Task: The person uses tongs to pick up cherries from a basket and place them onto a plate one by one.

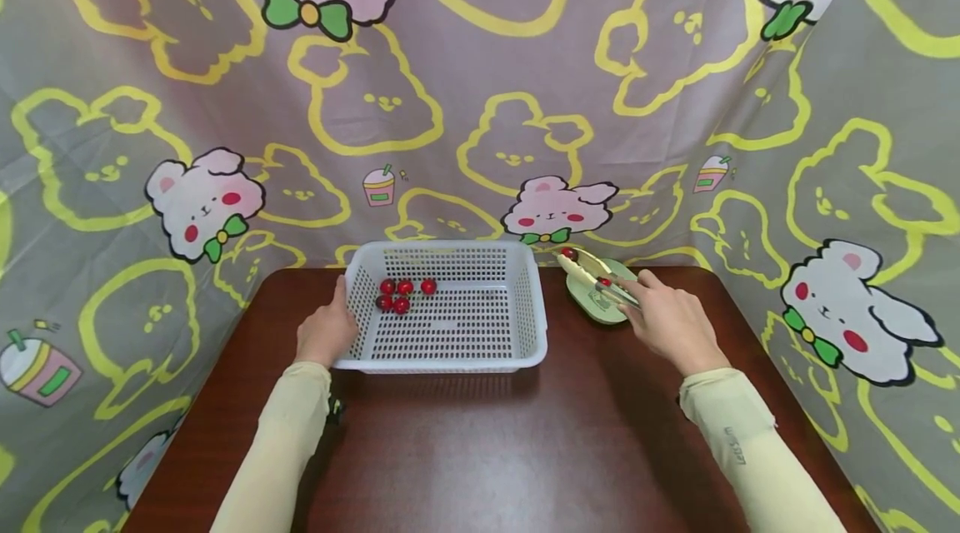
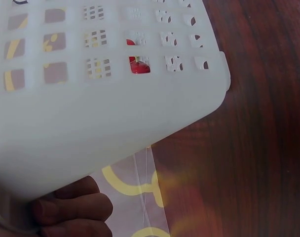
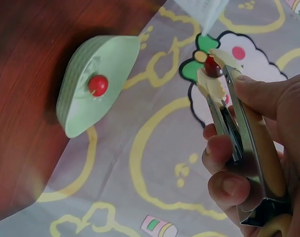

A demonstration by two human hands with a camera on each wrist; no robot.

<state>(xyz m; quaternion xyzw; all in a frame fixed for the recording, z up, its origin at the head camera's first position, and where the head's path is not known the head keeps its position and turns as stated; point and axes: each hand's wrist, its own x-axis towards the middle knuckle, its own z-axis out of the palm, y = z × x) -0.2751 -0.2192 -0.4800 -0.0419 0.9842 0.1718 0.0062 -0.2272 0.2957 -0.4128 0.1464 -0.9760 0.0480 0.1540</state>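
Observation:
My left hand (image 1: pixel 326 329) grips the left side of a white plastic basket (image 1: pixel 450 366). In the left wrist view its curled fingers (image 2: pixel 78 210) show beside the basket wall. Several red cherries (image 1: pixel 405 287) lie in the basket's back left part. My right hand (image 1: pixel 675 325) holds a pair of metal tongs (image 3: pixel 256 158) with cream-coloured tips. Pinched between those tips is one dark red cherry (image 3: pixel 212 69), raised above the green dish (image 1: pixel 606 314). Another cherry (image 3: pixel 98 86) sits inside that dish.
Basket and dish stand towards the back of a dark brown wooden table (image 1: pixel 480 450), the dish to the basket's right. A grey cartoon-print curtain (image 1: pixel 450 83) hangs close behind the table and along its sides. A small dark object (image 1: pixel 335 410) is by the left wrist.

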